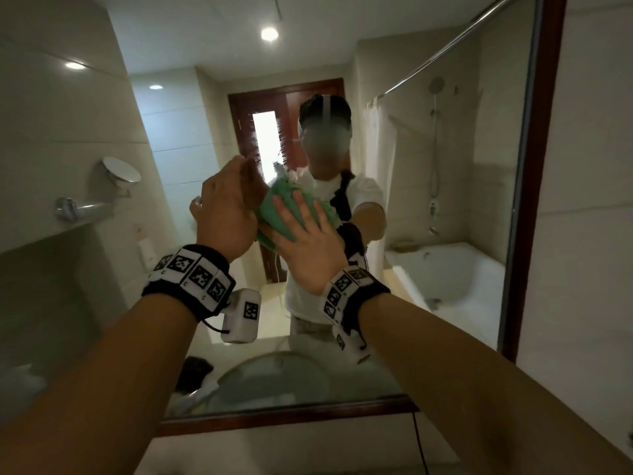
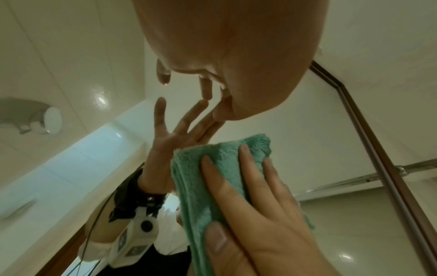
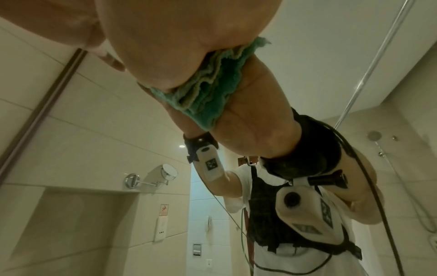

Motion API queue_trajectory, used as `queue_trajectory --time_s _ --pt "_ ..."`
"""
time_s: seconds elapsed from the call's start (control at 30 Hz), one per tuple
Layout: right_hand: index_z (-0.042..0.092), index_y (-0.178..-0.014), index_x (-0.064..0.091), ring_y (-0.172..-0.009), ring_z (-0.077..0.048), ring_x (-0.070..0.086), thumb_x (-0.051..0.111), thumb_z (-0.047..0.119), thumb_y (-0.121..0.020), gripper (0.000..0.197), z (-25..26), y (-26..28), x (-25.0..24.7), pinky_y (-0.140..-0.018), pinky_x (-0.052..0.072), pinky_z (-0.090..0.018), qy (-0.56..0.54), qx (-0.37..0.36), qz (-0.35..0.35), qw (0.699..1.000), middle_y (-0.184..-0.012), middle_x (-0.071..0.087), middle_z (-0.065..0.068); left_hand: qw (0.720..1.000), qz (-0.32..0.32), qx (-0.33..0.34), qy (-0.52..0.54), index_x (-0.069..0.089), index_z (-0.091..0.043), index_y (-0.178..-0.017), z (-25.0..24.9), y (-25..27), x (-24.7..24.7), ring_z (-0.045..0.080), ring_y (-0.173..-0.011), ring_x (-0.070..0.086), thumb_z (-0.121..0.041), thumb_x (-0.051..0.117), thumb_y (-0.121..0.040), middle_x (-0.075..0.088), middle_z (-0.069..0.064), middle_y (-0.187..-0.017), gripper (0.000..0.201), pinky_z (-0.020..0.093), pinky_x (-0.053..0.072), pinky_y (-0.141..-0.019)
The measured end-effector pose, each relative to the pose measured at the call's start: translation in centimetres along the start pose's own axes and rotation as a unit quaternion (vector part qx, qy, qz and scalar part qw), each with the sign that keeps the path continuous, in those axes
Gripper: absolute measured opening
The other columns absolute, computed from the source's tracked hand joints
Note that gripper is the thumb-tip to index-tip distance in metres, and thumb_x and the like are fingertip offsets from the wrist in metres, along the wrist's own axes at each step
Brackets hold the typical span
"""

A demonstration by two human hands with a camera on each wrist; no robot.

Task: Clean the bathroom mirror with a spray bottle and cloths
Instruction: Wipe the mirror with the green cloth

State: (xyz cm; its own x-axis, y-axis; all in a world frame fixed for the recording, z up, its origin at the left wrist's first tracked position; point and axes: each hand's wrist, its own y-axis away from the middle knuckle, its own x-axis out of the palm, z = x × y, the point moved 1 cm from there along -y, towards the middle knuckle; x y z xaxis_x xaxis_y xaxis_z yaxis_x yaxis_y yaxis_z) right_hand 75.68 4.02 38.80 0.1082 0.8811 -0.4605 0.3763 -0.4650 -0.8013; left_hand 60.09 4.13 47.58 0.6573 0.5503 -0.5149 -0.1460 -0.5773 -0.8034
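The big wall mirror (image 1: 445, 166) fills the head view. A folded green cloth (image 1: 274, 207) lies flat on the glass at its middle. My right hand (image 1: 305, 241) presses on the cloth with straight, spread fingers. In the left wrist view those fingers (image 2: 248, 186) lie along the cloth (image 2: 196, 186). The right wrist view shows the cloth (image 3: 208, 97) squeezed between my right palm (image 3: 177, 37) and the glass. My left hand (image 1: 226, 207) is just left of the cloth, open, with its fingertips (image 2: 205, 91) touching the mirror. No spray bottle is in view.
A dark wooden frame (image 1: 534, 166) edges the mirror on the right and along the bottom (image 1: 274, 416). Beyond the frame is a tiled wall (image 1: 589, 234). The glass reflects a wall-mounted round mirror (image 1: 121, 169), a bathtub (image 1: 455, 275), a shower and a door. A black cable (image 1: 419, 447) hangs below the frame.
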Motion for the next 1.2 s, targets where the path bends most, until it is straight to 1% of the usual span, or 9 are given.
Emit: queue_trajectory --time_s 0.13,0.23,0.37,0.47,0.53,0.7,0.9,1.07,1.2 --pt "0.034 -0.151 0.031 -0.149 -0.037 0.007 0.047 0.035 -0.091 0.062 -2.1 0.6 -0.6 -0.12 -0.003 -0.05 0.005 0.002 0.017 1.0 -0.163 0.016 -0.007 0.999 0.002 0.039 0.012 0.042 -0.03 -0.131 -0.2 0.9 -0.1 0.028 -0.118 0.055 -0.018 0.056 -0.083 0.057 -0.003 -0.13 0.052 0.061 0.047 -0.091" --pt "0.036 -0.154 0.02 -0.15 -0.037 0.001 0.049 0.034 -0.093 0.067 -4.7 2.6 -1.7 -0.12 -0.002 -0.051 0.006 0.104 0.007 0.995 -0.164 0.007 -0.007 0.999 -0.023 0.027 -0.01 0.043 -0.026 -0.14 -0.7 2.6 1.2 0.035 -0.133 0.043 -0.02 0.054 -0.084 0.041 0.004 -0.152 0.057 0.062 0.039 -0.103" --pt "0.031 -0.155 0.02 -0.148 -0.041 0.005 0.038 0.041 -0.099 0.06 -10.8 6.6 -3.3 -0.119 0.008 -0.057 0.012 0.226 -0.023 0.974 -0.163 0.01 -0.013 0.998 -0.039 0.01 -0.051 0.047 -0.029 -0.137 -2.5 4.8 3.1 0.038 -0.128 0.042 -0.013 0.062 -0.081 0.04 0.008 -0.147 0.06 0.059 0.042 -0.096" --pt "0.03 -0.156 0.017 -0.148 -0.043 0.009 0.03 0.045 -0.102 0.058 -15.9 9.9 -4.0 -0.118 0.015 -0.057 0.021 0.352 -0.024 0.935 -0.163 0.01 -0.016 0.998 -0.033 -0.011 -0.046 0.047 -0.027 -0.138 -3.9 5.7 4.4 0.038 -0.128 0.041 -0.015 0.061 -0.08 0.039 0.01 -0.146 0.061 0.056 0.038 -0.098" --pt "0.029 -0.156 0.016 -0.147 -0.044 0.012 0.028 0.045 -0.102 0.058 -18.3 11.7 -4.6 -0.117 0.018 -0.057 0.02 0.39 -0.02 0.92 -0.162 0.01 -0.017 0.998 -0.01 -0.028 -0.056 0.045 -0.027 -0.138 -4.3 6.3 5.3 0.037 -0.131 0.038 -0.016 0.064 -0.078 0.035 0.008 -0.148 0.064 0.057 0.035 -0.101" --pt "0.027 -0.156 0.018 -0.146 -0.044 0.014 0.035 0.037 -0.101 0.058 -20.4 13.8 -5.9 -0.116 0.024 -0.054 0.007 0.401 -0.005 0.916 -0.162 0.01 -0.017 0.997 0.009 -0.041 -0.061 0.045 -0.03 -0.134 -5.0 7.0 6.2 0.035 -0.133 0.033 -0.016 0.069 -0.074 0.027 0.002 -0.152 0.067 0.059 0.034 -0.102" --pt "0.024 -0.151 0.033 -0.136 -0.044 0.032 0.048 0.016 -0.092 0.062 -20.7 15.0 -6.2 -0.109 0.035 -0.049 0.021 0.4 -0.018 0.916 -0.159 0.022 -0.016 0.997 0.02 -0.037 -0.06 0.047 -0.031 -0.133 -4.7 7.0 5.9 0.035 -0.132 0.034 -0.015 0.069 -0.073 0.027 0.002 -0.151 0.066 0.06 0.036 -0.1" --pt "0.025 -0.153 0.027 -0.139 -0.045 0.027 0.049 0.027 -0.092 0.065 -19.1 15.6 -4.9 -0.111 0.034 -0.051 0.016 0.411 -0.026 0.911 -0.16 0.018 -0.018 0.998 0.031 -0.002 -0.05 0.047 -0.03 -0.138 -3.1 7.2 6.0 0.036 -0.133 0.033 -0.013 0.066 -0.073 0.026 0.003 -0.155 0.07 0.061 0.041 -0.095" --pt "0.031 -0.153 0.024 -0.142 -0.046 0.023 0.036 0.043 -0.085 0.07 -16.1 15.4 -4.0 -0.106 0.036 -0.06 0.019 0.447 -0.004 0.894 -0.161 0.016 -0.018 0.999 0.037 0.025 -0.032 0.05 -0.03 -0.138 -1.7 7.4 5.8 0.037 -0.136 0.033 -0.012 0.067 -0.075 0.025 0.004 -0.158 0.068 0.06 0.04 -0.097"
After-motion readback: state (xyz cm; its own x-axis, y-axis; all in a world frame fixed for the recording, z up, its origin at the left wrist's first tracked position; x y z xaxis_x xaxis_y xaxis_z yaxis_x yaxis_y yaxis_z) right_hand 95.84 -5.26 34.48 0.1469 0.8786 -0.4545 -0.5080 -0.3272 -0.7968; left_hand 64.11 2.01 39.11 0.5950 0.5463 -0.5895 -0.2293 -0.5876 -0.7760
